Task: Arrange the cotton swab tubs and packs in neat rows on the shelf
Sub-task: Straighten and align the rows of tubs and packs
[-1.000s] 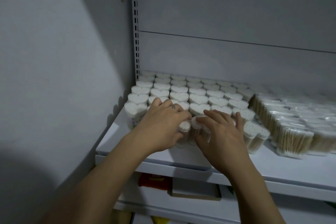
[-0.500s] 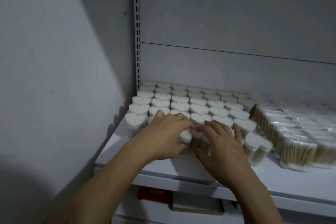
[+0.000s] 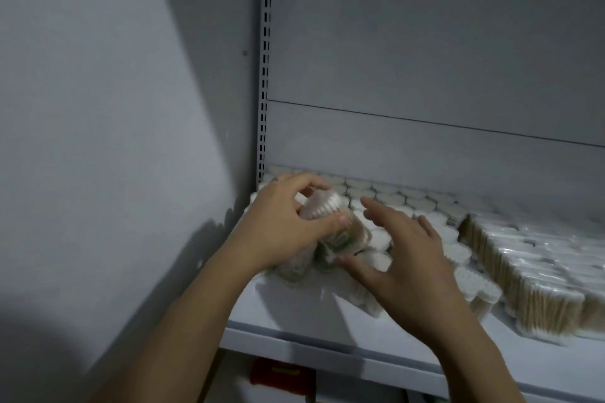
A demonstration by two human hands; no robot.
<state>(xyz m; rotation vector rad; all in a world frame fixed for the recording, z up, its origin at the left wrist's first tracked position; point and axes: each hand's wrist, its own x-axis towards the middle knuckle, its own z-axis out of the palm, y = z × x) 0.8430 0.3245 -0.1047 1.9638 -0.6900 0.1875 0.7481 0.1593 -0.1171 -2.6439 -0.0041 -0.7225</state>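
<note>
A grey wall (image 3: 98, 108) is filling the left side, its lower part sinking into shadow. Beside it a slotted upright (image 3: 266, 59) is running down to the shelf (image 3: 311, 321), whose right end is being cut off by the frame edge.

The left hand (image 3: 281, 229) is reaching over the shelf's left corner and gripping a tub (image 3: 327, 222) of cotton swabs, with the fingers curling over its far side and the thumb pressing its near side. The tub is tilting above the others, its white swab tips pointing up and away. This hand is hiding whatever is standing beneath it, and a few blurred tubs are leaning at the front under the wrist.

The right hand (image 3: 412, 258) is hovering just right of the held tub, fingers spread and relaxed, holding nothing. Whether its thumb is touching the tub's base is hard to tell.

Behind both hands, rows of tubs (image 3: 409, 199) are standing upright against the back panel (image 3: 425, 42), partly covered by the hands. Farther right, packs (image 3: 530, 271) of swabs in clear wrap are lying close together and running out of the frame. Below the shelf a red thing (image 3: 278, 371) is showing dimly, too dark to make out.
</note>
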